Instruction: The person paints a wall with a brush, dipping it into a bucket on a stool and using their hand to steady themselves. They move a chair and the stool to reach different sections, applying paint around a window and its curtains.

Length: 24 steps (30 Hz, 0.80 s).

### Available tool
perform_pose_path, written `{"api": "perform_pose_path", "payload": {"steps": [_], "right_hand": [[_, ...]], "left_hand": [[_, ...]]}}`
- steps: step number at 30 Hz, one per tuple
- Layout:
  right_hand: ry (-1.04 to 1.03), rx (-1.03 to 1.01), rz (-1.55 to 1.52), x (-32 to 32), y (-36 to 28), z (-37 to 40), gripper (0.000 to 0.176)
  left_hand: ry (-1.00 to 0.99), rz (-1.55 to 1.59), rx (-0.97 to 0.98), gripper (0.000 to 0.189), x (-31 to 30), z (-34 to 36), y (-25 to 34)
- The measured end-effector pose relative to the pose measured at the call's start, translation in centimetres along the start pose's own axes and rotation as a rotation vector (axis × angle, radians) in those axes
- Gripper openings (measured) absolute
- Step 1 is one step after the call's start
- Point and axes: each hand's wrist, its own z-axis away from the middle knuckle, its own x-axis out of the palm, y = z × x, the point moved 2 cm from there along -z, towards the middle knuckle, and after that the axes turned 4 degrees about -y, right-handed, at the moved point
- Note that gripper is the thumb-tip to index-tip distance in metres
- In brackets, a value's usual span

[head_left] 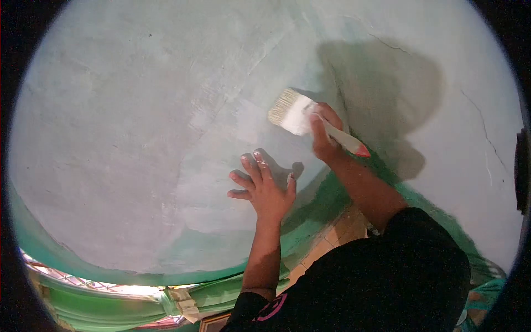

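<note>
In the head view, my right hand (326, 130) grips a wide flat paintbrush (294, 112) by the base of its handle. Pale bristles point up and left against the wall (138, 127), and the handle ends in a red tip. White paint coats the brush's ferrule. Lower and to the left, my left hand (265, 188) is spread on the wall, its fingers apart and nothing in it. White paint marks some of its fingertips. Around both hands the wall is whitish over green, with streaky patches.
Green paint (326, 202) shows along the wall's lower edge and near the corner. Thin cracks (481, 119) run down the right-hand wall. A green curtain (105, 310) hangs by a window at lower left. Floor tiles (337, 232) appear below my arms. Something dark (521, 171) stands at the right edge.
</note>
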Motion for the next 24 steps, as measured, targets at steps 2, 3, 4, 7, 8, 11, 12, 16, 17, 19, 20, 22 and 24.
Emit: {"api": "perform_pose_path", "payload": {"steps": [2, 3, 4, 7, 8, 11, 12, 16, 17, 19, 20, 22, 24], "right_hand": [[-0.033, -0.101, 0.06, 1.0, -1.4, -1.4, 0.016], [-0.082, -0.056, 0.073, 0.6, 1.0, 0.3, 0.019], [-0.086, 0.001, 0.078, -0.1, 2.4, 2.0, 0.021], [-0.015, 0.087, 0.077, -2.4, 7.9, 11.0, 0.025], [-0.019, 0.093, 0.075, -3.2, 9.0, 13.3, 0.025], [-0.044, 0.437, 0.057, -5.0, 9.4, 15.3, 0.025], [-0.036, 0.433, 0.064, -4.9, 8.5, 13.6, 0.025], [-0.049, 0.066, 0.095, -1.4, 0.5, 4.0, 0.02], [-0.04, 0.063, 0.1, -0.9, 0.3, 3.0, 0.02], [-0.031, -0.032, 0.067, -0.3, 0.2, 1.6, 0.02], [-0.032, -0.034, 0.066, -0.8, 0.8, 2.3, 0.02], [-0.107, 0.262, -0.036, -2.2, 4.1, 5.5, 0.021], [0.068, 0.342, -0.046, -2.5, 5.9, 10.3, 0.023]], "left_hand": [[0.013, 0.004, 0.016, 0.099, -0.1, -0.3, 0.2], [0.018, -0.016, 0.03, 0.098, 0.3, -0.2, 0.0], [0.027, -0.009, 0.029, 0.098, 0.2, -0.2, 0.0], [-0.012, -0.041, 0.058, 0.098, 1.6, 0.7, -0.9], [0.038, -0.037, 0.088, 0.098, 1.9, 0.7, -0.9], [0.087, -0.033, 0.12, 0.098, 1.9, 0.9, -0.8], [0.095, -0.026, 0.117, 0.098, 1.8, 0.7, -0.6], [-0.026, 0.062, 0.056, 0.099, 0.9, 0.8, 0.2], [0.0, 0.052, 0.064, 0.1, 1.2, 0.9, 0.0], [0.032, 0.042, 0.071, 0.1, 1.3, 0.7, 0.0], [0.012, 0.049, 0.062, 0.1, 1.2, 0.8, 0.0], [-0.001, 0.059, 0.039, 0.1, 1.4, 0.7, -0.2], [0.048, 0.034, 0.086, 0.1, 1.7, 0.8, -0.2]]}}
